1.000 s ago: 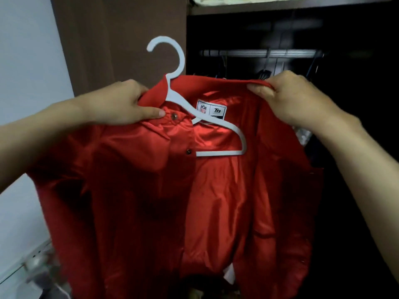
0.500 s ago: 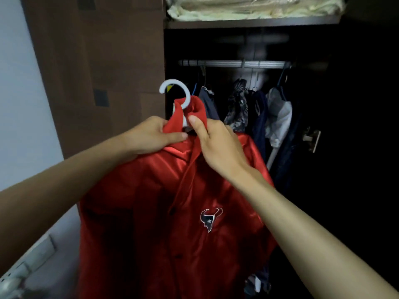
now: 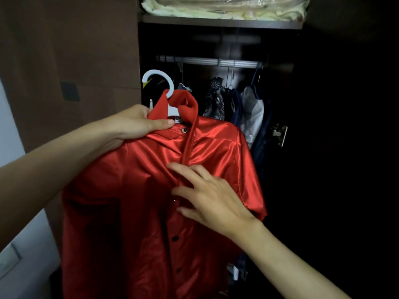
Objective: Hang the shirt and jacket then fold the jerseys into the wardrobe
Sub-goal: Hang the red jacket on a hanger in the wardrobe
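A shiny red jacket hangs on a white plastic hanger, held up in front of the open wardrobe. My left hand grips the jacket's collar and the hanger's shoulder at the upper left. My right hand lies with spread, straight fingers on the jacket's front placket, near the snap buttons. The hanger's hook is below and left of the clothes rail, not on it. The hanger's body is mostly hidden by the collar.
Several dark and patterned garments hang on the rail at the right. A shelf above holds pale folded bedding. The brown wardrobe side panel stands at the left; a door hinge shows at the right.
My right hand has let go of the collar and dropped to the jacket's front with fingers spread. The jacket's front has been closed over. My left hand still holds the collar.
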The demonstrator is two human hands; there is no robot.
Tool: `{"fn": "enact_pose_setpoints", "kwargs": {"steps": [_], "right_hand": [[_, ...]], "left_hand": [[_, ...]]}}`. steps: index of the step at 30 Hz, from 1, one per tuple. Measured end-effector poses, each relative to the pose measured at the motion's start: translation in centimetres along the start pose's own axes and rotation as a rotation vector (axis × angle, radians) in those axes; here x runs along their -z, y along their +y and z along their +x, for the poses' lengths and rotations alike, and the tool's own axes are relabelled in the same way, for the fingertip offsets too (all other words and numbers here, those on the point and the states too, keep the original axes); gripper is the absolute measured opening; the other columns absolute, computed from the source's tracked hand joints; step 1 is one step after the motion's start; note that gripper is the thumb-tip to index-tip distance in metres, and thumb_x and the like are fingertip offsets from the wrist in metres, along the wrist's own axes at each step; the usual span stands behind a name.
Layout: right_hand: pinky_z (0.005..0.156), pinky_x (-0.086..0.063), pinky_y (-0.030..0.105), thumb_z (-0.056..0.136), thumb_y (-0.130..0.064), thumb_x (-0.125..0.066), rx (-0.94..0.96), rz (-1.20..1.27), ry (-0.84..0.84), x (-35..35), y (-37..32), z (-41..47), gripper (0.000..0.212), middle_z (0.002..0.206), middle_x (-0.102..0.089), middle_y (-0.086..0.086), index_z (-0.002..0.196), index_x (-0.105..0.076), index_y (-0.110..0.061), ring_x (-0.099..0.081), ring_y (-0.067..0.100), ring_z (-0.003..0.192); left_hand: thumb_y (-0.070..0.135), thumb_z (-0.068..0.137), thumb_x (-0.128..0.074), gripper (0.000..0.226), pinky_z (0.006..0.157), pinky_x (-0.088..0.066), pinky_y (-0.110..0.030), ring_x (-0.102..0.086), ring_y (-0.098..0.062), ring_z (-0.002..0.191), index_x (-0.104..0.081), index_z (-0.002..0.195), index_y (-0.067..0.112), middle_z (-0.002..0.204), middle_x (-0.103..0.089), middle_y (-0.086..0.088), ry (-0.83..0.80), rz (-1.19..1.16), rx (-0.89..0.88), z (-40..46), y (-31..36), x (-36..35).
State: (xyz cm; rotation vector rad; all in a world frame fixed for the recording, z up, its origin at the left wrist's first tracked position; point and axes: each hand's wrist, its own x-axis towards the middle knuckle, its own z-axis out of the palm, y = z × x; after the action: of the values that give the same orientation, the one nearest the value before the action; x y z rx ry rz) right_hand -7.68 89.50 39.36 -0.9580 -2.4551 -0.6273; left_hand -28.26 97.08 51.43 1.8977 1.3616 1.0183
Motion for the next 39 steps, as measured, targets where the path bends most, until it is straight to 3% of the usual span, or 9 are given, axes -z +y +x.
{"fn": "enact_pose_setpoints", "kwargs": {"steps": [3,7,11,16,18,25,29,34,39], "right_hand": [[0.065,-0.056,0.037,0.084,-0.034,-0.071,-0.008,0.033,-0.038,0.1,1.1,-0.5,0.019,0.110,-0.068,-0.007,0.099,-0.070,-0.023,-0.067,0.019,0.095],[0.057,-0.051,0.027,0.086,-0.031,-0.079,-0.323,0.706,-0.108,2.6,2.7,0.3,0.012,0.078,-0.076,0.001,0.093,-0.078,-0.021,-0.061,0.003,0.054],[0.047,-0.055,0.024,0.081,-0.007,-0.081,-0.457,1.050,-0.062,6.7,5.5,2.3,0.015,0.071,-0.075,0.012,0.095,-0.077,-0.008,-0.065,0.015,0.046],[0.036,-0.046,0.021,0.072,-0.011,-0.091,-0.593,0.831,0.030,6.9,6.7,6.1,0.026,0.056,-0.066,0.005,0.077,-0.066,-0.008,-0.062,0.014,0.038],[0.039,-0.048,0.024,0.072,-0.017,-0.092,-0.580,0.699,0.003,6.1,6.5,7.2,0.025,0.055,-0.066,0.007,0.075,-0.069,-0.009,-0.062,0.012,0.041],[0.072,-0.061,0.044,0.078,-0.039,-0.086,-0.481,0.392,0.071,4.2,5.2,6.6,0.013,0.103,-0.067,-0.015,0.084,-0.079,-0.029,-0.059,0.000,0.066],[0.079,-0.052,0.034,0.089,-0.046,-0.071,-0.252,0.129,-0.029,3.6,3.6,6.2,0.018,0.130,-0.062,-0.018,0.104,-0.077,-0.037,-0.065,0.008,0.097],[0.053,-0.049,0.034,0.094,-0.032,-0.069,-0.020,-0.133,0.184,1.0,3.4,4.8,0.018,0.123,-0.064,0.005,0.103,-0.073,-0.018,-0.063,0.024,0.103],[0.083,-0.048,0.041,0.098,-0.031,-0.063,0.008,-0.124,0.349,0.2,4.0,4.2,0.021,0.108,-0.069,0.003,0.105,-0.073,-0.013,-0.061,0.027,0.101]], "left_hand": [[0.048,0.085,-0.075,0.031,0.068,-0.051,-0.018,-0.075,-0.008,0.080,-0.079,0.095,0.019,0.085,-0.080,0.007,-0.008,0.023,-0.028,0.2,0.3,-0.2],[0.044,0.089,-0.073,0.028,0.077,-0.052,-0.018,-0.073,-0.007,0.087,-0.078,0.101,0.019,0.093,-0.079,0.006,0.004,0.063,-0.098,0.0,0.2,0.0],[0.040,0.091,-0.072,0.026,0.081,-0.053,-0.017,-0.074,-0.006,0.087,-0.077,0.104,0.019,0.095,-0.078,0.007,0.000,0.150,-0.159,-0.4,-0.1,0.4],[0.039,0.090,-0.073,0.022,0.079,-0.055,-0.023,-0.073,-0.008,0.085,-0.075,0.097,0.018,0.091,-0.078,0.004,-0.025,0.228,-0.205,-0.9,-0.1,-0.2],[0.039,0.090,-0.073,0.019,0.065,-0.051,-0.011,-0.067,0.005,0.069,-0.073,0.088,0.021,0.076,-0.075,0.012,-0.034,0.241,-0.213,-1.0,-0.1,-0.4],[0.042,0.089,-0.073,0.024,0.066,-0.049,-0.014,-0.068,0.002,0.068,-0.076,0.091,0.018,0.079,-0.077,0.008,-0.055,0.217,-0.154,-1.5,-1.2,0.9],[0.049,0.088,-0.072,0.031,0.067,-0.050,-0.016,-0.071,-0.001,0.071,-0.077,0.092,0.018,0.084,-0.079,0.006,-0.087,0.139,-0.067,-2.0,-1.2,1.0],[0.055,0.088,-0.068,0.042,0.077,-0.059,-0.026,-0.076,-0.015,0.079,-0.079,0.093,0.015,0.087,-0.080,0.001,-0.125,0.070,0.019,-2.3,-1.1,1.0],[0.059,0.088,-0.066,0.048,0.073,-0.059,-0.026,-0.074,-0.015,0.070,-0.079,0.091,0.014,0.086,-0.080,-0.004,-0.122,0.032,0.093,-2.3,-1.1,1.1]]}}
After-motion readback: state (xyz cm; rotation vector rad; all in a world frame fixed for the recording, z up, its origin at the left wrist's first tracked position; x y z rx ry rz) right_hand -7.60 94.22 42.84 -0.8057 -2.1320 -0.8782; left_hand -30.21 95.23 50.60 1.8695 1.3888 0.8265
